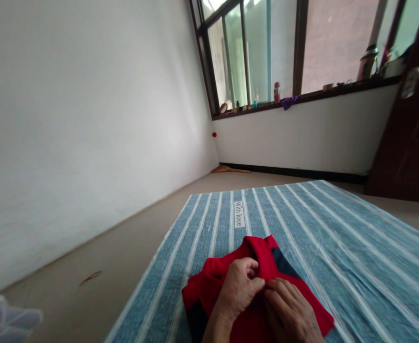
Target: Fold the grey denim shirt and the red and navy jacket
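A red collared shirt (pixel 261 252) with dark navy panels lies on the blue-and-white striped cloth (pixel 202 233), its collar at the far side. My left hand (pixel 238 288) is on the shirt just below the collar, thumb and fingers pinching the fabric near the front opening. Close beside it, my right hand (pixel 292 307) has its fingers curled onto the same part of the shirt. The fingertips of both hands almost meet there. What exactly lies under the right fingers is hidden.
"With love" is printed on a label (pixel 238 214) on the striped cloth. A white wall (pixel 88 119) runs along the left. Bottles and a thermos (pixel 367 63) stand on the windowsill. A brown door (pixel 405 138) is at right, and a broom (pixel 231 169) lies by the far wall.
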`<state>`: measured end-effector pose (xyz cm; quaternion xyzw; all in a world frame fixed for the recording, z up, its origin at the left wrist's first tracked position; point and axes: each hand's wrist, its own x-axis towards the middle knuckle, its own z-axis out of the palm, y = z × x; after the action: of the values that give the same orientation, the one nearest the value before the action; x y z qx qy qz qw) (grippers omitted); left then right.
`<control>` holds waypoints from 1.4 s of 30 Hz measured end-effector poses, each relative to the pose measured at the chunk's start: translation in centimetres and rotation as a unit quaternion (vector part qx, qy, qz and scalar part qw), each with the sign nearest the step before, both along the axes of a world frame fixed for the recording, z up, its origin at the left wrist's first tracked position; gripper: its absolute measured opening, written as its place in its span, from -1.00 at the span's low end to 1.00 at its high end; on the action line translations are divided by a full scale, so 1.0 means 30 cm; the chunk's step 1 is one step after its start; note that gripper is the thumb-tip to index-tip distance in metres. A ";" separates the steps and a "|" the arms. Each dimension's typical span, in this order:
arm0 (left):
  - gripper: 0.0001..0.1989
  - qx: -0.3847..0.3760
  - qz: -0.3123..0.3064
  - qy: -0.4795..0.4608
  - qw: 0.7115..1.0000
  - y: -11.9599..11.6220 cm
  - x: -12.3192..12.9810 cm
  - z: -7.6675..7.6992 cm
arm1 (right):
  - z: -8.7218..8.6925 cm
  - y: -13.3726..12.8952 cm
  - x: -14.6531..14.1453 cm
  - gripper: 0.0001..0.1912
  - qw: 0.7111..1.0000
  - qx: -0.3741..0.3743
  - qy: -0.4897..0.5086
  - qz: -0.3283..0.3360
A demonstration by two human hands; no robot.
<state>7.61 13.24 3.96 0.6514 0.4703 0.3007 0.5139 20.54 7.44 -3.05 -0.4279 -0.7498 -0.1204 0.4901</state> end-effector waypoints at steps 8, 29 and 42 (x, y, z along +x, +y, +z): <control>-0.86 -0.005 0.005 -0.007 1.000 -0.002 -0.001 -0.003 | 0.011 -0.007 0.002 -0.77 1.000 -0.008 -0.004 -0.003; -0.88 0.000 0.004 0.004 1.000 0.003 0.000 -0.013 | 0.021 -0.010 -0.005 -0.77 1.000 -0.014 0.010 -0.001; -0.88 0.003 0.003 0.012 1.000 0.005 -0.002 -0.017 | 0.022 -0.012 -0.002 -0.78 1.000 -0.027 0.003 0.004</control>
<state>7.56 13.41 3.46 0.6553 0.4770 0.2962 0.5054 20.47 7.09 -2.40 -0.4379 -0.7531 -0.0966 0.4813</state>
